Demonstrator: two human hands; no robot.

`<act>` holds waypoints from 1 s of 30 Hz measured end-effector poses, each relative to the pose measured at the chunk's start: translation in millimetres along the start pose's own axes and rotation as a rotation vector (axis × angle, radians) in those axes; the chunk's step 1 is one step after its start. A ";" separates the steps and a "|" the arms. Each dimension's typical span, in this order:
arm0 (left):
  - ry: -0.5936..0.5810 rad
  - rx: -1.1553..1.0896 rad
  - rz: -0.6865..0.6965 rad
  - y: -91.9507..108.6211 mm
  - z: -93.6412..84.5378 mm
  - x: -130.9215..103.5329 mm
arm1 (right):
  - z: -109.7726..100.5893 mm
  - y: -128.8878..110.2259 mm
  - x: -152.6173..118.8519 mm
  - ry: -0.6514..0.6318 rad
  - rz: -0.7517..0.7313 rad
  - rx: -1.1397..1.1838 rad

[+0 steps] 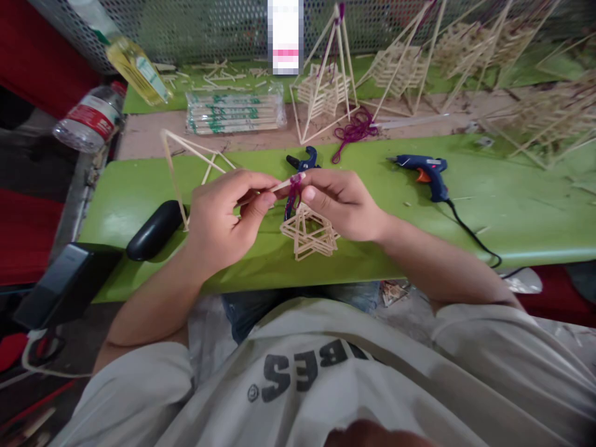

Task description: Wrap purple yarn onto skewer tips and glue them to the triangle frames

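My left hand [228, 217] is closed around the thin sticks of a wooden stick frame [172, 167], whose far corners stick out to the left. The joined stick tip [285, 185] points right and has purple yarn [295, 186] wound around it. My right hand [342, 202] pinches at that yarn near the tip; its fingertips partly hide the wrap. Just below the hands stands a star-shaped lattice of stacked sticks [310, 233]. Behind the fingers lies a blue clamp-like tool [305, 160], partly covered.
A blue glue gun [426, 171] with a cord lies right. Behind are a stick pack [235, 110], a purple yarn heap [356, 129] and several stick pyramids [326, 87]. A black case [156, 230], a red-labelled bottle [90, 118] and a yellow-liquid bottle [137, 68] stand left.
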State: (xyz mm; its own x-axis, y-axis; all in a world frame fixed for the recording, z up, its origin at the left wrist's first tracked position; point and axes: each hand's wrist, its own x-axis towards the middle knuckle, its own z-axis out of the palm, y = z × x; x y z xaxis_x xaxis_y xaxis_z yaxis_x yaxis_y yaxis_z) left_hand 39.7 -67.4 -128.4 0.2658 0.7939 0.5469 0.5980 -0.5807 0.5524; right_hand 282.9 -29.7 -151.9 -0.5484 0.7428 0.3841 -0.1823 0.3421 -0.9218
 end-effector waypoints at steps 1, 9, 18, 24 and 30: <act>0.019 -0.007 0.003 0.3 0.6 -0.5 | 0.2 -1.9 -0.2 -0.021 0.029 0.042; 0.043 -0.111 -0.006 0.2 6.0 -0.4 | 2.3 3.7 -3.2 -0.006 0.131 0.242; 0.031 -0.046 -0.040 -2.5 2.2 -1.5 | 2.0 10.6 -4.8 0.065 0.100 0.158; 0.060 -0.086 0.029 -8.1 2.0 1.2 | 1.0 11.8 -4.2 0.059 0.093 0.113; 0.079 -0.080 0.063 -6.2 1.3 4.4 | 0.9 11.2 -4.2 0.043 0.091 0.100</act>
State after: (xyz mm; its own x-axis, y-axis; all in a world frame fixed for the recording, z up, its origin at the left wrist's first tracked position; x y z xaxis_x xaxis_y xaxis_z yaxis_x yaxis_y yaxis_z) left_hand 38.1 -60.1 -130.3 0.2384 0.7404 0.6284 0.5188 -0.6441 0.5621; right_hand 282.4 -29.6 -163.8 -0.5314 0.7927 0.2987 -0.2151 0.2147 -0.9527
